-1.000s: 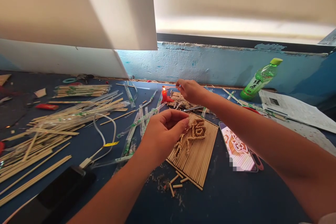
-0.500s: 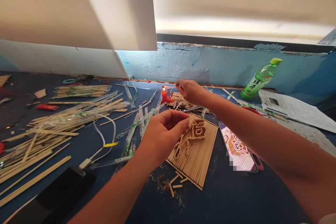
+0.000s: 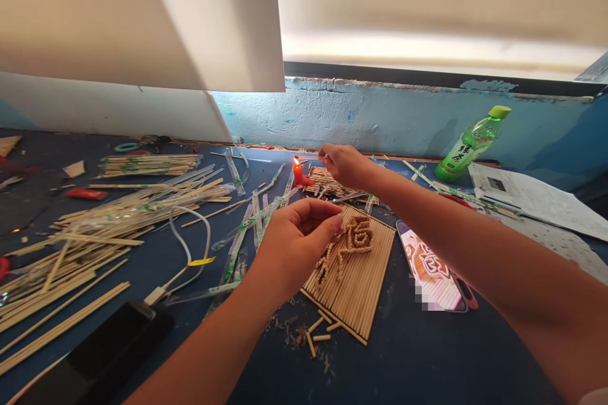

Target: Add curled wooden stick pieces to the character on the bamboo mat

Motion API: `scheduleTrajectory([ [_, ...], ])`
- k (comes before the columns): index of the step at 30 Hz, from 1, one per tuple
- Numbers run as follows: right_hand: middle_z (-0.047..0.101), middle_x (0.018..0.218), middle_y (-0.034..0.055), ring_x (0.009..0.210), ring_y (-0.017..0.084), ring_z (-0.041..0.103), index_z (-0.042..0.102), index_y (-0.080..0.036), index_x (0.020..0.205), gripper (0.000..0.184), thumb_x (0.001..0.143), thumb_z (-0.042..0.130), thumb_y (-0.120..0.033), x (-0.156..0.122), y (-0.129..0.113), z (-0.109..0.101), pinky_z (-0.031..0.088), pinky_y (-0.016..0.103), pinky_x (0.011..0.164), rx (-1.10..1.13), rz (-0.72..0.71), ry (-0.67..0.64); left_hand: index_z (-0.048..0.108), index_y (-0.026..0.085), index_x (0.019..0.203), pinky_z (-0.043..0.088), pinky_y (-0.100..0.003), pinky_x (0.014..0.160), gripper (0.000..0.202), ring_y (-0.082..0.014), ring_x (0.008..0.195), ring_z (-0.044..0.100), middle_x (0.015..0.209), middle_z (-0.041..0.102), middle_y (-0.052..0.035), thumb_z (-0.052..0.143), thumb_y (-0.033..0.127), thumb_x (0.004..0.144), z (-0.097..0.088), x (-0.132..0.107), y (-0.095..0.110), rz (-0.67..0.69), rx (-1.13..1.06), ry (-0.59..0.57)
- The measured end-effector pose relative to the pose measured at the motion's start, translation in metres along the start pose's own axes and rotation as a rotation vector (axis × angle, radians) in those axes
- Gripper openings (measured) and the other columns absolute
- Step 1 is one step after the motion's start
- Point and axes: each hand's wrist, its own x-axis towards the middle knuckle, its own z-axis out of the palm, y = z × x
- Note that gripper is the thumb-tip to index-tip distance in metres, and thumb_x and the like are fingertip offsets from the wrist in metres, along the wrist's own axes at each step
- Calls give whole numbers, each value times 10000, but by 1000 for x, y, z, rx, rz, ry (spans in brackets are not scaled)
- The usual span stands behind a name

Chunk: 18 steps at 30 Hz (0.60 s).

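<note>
A lit red candle (image 3: 298,175) stands toward the back of the blue table. My right hand (image 3: 350,166) is pinched on a thin stick (image 3: 310,157) whose far end reaches the candle's flame. Closer in, my left hand (image 3: 301,235) is closed in a pinch above the left part of a flat panel (image 3: 368,291) of side-by-side wooden sticks; what its fingertips hold, if anything, I cannot make out. On that panel lies a raised spiral (image 3: 360,234) of small wooden pieces, with lines of similar pieces running from it, partly hidden by my left hand.
Loose chopsticks (image 3: 66,266) and plastic wrappers spread over the left, near a power bank (image 3: 102,354) with a white cable (image 3: 209,234). A lit phone (image 3: 430,266) lies right of the panel. A green tea bottle (image 3: 470,145) and papers (image 3: 536,196) are at the back right.
The candle's flame looks taller and brighter around the end of the stick. Both hands stay in nearly the same place.
</note>
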Motion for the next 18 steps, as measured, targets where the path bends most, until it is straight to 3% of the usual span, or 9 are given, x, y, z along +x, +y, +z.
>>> scheduleTrajectory([
  [18,676,923,98,762,198,565,585,-197,1030,195,948,409,-215,1,1,2,360,316,664,37,-1,11,706,187,935,567,-284,727,195,-175,796,699,864,743,-52,728,337,812,-1,1,-5,4,24,-25],
])
